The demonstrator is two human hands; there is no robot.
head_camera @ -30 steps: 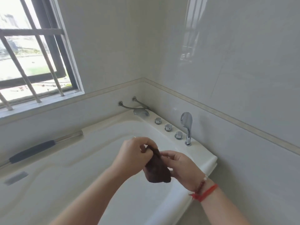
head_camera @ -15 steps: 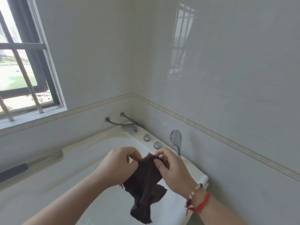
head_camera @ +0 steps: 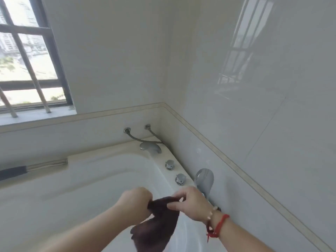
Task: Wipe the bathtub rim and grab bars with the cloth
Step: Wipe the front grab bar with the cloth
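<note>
Both hands, left (head_camera: pixel 135 201) and right (head_camera: pixel 190 203), pinch the cloth (head_camera: pixel 158 228); we should fold it flat before hitting the rim (head_camera: pixel 101 151).

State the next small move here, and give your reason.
Probably lower the cloth onto the tub rim beside the knobs. Both the left hand and right hand hold it in the air, touching nothing.
</note>
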